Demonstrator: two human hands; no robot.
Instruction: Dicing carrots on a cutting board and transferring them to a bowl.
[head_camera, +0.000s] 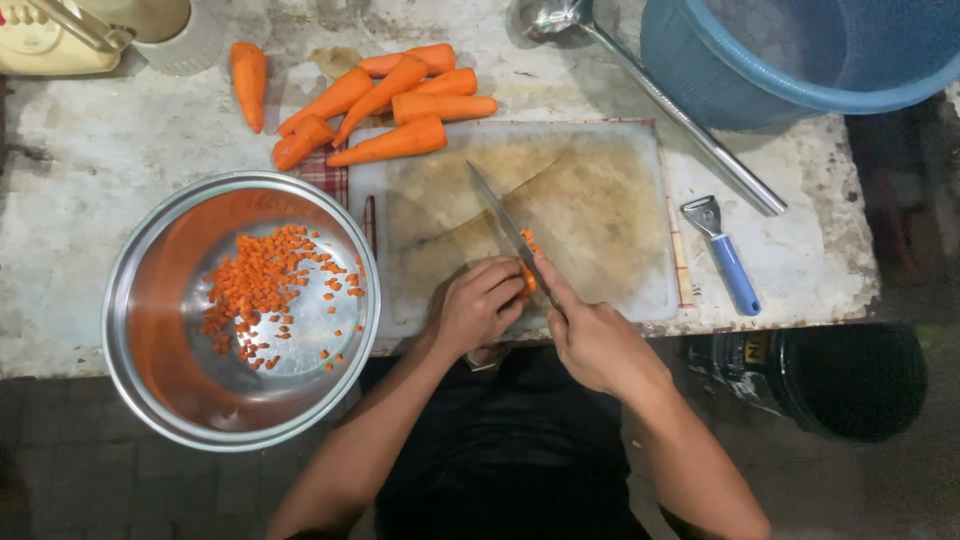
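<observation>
Head view shows the right hand (598, 338) wrapped around a knife (506, 232), blade angled over the cutting board (620, 200); left hand (478, 303) curls its fingers onto a carrot piece (528, 280) at the board's near edge. Best bet, I'd say: knuckles forward, fingertips tucked, short even cuts; both forearms angle in from below.

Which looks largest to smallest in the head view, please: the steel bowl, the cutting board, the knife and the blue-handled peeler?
1. Cutting board and steel bowl: similar, unsure.
2. Knife.
3. Blue-handled peeler.
</observation>
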